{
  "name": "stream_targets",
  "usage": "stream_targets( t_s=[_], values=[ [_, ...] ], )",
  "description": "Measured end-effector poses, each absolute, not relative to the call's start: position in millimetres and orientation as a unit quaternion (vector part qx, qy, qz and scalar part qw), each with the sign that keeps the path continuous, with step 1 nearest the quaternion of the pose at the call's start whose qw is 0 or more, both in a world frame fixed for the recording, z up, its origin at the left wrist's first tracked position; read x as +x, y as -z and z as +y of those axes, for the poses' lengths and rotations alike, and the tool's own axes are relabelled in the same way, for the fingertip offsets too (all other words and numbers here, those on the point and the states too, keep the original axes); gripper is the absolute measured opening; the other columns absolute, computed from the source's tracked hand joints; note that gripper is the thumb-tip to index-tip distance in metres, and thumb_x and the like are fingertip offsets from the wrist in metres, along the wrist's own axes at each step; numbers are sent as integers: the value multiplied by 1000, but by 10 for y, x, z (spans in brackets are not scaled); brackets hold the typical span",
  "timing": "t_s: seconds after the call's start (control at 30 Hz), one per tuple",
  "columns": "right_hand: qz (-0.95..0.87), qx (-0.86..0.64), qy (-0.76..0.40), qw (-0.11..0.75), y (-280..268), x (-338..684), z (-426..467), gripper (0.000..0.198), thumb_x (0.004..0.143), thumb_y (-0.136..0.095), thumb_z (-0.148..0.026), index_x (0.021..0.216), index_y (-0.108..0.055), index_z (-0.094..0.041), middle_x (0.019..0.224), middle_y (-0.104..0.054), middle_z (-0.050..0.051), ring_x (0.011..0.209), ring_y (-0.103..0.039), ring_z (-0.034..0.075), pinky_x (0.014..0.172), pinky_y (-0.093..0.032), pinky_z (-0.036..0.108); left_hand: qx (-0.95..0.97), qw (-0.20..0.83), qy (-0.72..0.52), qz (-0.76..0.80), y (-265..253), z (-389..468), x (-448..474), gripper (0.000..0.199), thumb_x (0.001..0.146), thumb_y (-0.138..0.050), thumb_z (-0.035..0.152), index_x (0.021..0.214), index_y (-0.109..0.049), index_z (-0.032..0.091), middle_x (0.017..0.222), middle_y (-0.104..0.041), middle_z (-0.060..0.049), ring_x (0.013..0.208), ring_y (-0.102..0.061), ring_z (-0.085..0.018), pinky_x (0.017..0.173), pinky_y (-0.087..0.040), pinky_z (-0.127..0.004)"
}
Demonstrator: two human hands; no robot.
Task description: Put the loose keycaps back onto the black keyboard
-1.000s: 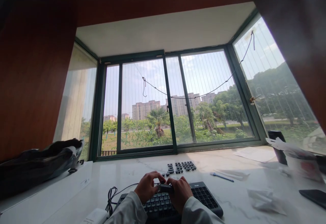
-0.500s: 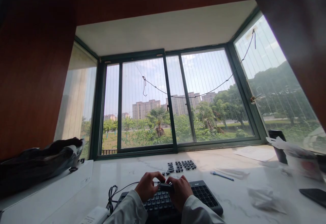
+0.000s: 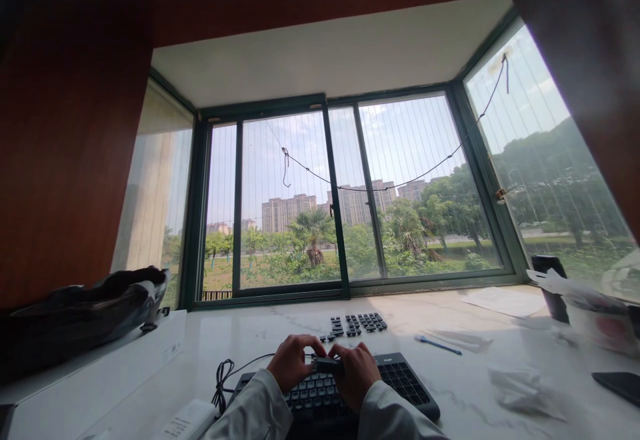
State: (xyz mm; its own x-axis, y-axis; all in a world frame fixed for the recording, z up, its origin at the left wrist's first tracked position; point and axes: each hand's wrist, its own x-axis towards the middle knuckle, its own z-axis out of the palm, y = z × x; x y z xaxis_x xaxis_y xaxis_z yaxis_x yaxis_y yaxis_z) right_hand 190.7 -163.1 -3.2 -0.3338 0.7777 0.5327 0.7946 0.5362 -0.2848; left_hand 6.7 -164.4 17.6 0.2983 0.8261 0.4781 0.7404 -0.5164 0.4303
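Note:
A black keyboard (image 3: pixel 314 395) lies on the marble-patterned counter in front of me, partly covered by my hands and sleeves. The number pad on its right shows dark open squares, while keycaps sit in the middle section. Above its upper part, my right hand (image 3: pixel 358 375) is closed around a small dark bar-shaped piece (image 3: pixel 327 365), whose exact kind I cannot make out. My left hand (image 3: pixel 294 364) curls in from the other side, thumb and forefinger pinching at the piece's left end. Behind the keyboard, several loose black keycaps (image 3: pixel 367 322) stand in rows.
A coiled black cable (image 3: pixel 223 387) and a white box (image 3: pixel 187 421) are left of the keyboard. To the right lie a blue stick-like tool (image 3: pixel 440 345), crumpled clear plastic (image 3: pixel 525 390) and a dark phone-like slab (image 3: pixel 617 385). A long white box (image 3: pixel 105 373) borders the left side.
The view has shifted very slightly. My hands remain over the keyboard with the dark piece between them, and the fingers have barely moved.

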Motion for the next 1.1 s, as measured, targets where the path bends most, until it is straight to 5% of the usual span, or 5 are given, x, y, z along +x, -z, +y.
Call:
stream_targets(
  t_s=[0.67,0.9,1.1],
  values=[
    [-816,-491,19,303,-20,1916,-1644,24,79,-54,-24,97,-70,-27,80,-73,4,81,-66,21,84,-36,31,783,10,-333,526,-233,-1682,45,23,73,-63,26,95,-72,28,93,-71,3,59,-50,-11,66,-40,-25],
    [-812,-500,31,299,-72,1950,-1690,30,90,-43,-42,97,-68,-29,85,-73,7,78,-68,23,65,-38,29,777,-27,-335,531,-258,-1686,33,21,76,-65,35,95,-70,27,104,-66,0,62,-54,-12,66,-40,-27],
    [-808,-500,55,306,-71,2024,-1549,29,91,-44,-41,92,-69,-27,85,-73,9,80,-68,24,66,-39,30,783,-21,-334,524,-226,-1670,41,19,76,-65,32,93,-70,26,99,-67,1,64,-54,-13,68,-40,-26]
  ],
)
